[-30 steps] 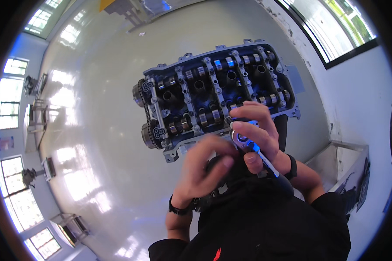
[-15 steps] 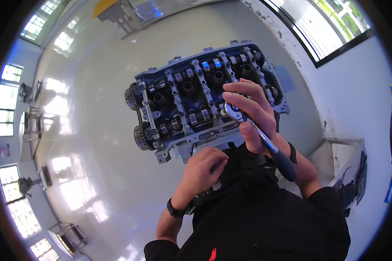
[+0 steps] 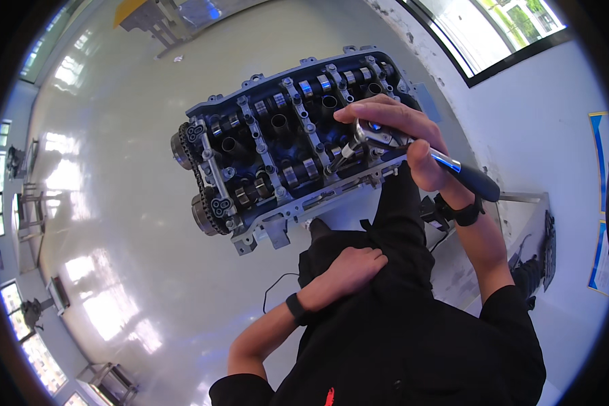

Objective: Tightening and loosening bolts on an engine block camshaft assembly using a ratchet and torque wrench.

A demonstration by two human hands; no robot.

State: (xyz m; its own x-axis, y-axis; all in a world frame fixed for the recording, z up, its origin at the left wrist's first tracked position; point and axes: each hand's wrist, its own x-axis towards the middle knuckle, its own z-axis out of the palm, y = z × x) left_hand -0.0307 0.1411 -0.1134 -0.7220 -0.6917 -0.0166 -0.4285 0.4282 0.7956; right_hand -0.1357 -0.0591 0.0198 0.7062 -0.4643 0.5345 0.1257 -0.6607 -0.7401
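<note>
My right hand point(image 3: 413, 139) is closed around a ratchet wrench point(image 3: 446, 161) with a chrome head and a dark handle. From the wrench head a short socket extension point(image 3: 346, 153) slants down to the near row of camshaft caps. Its lower end meets a cap bolt, though the exact seat is hard to see. Below lies a grey cylinder head point(image 3: 298, 196) with two camshafts point(image 3: 304, 170) and a timing chain point(image 3: 199, 179) at its left end. My left hand point(image 3: 352, 269) rests on my black clothing, fingers curled in and apparently holding nothing.
A dark thin cable point(image 3: 272, 292) hangs beside my left forearm. To the right stands a metal-framed bench point(image 3: 526, 197) by the white wall. At the far top is a table with a yellow part point(image 3: 130, 12). Stands with dark parts point(image 3: 37, 311) line the left wall.
My left hand has dropped from near the cylinder head's front edge to my lap. My right hand has swung the wrench handle outward to the right, and the view has shifted.
</note>
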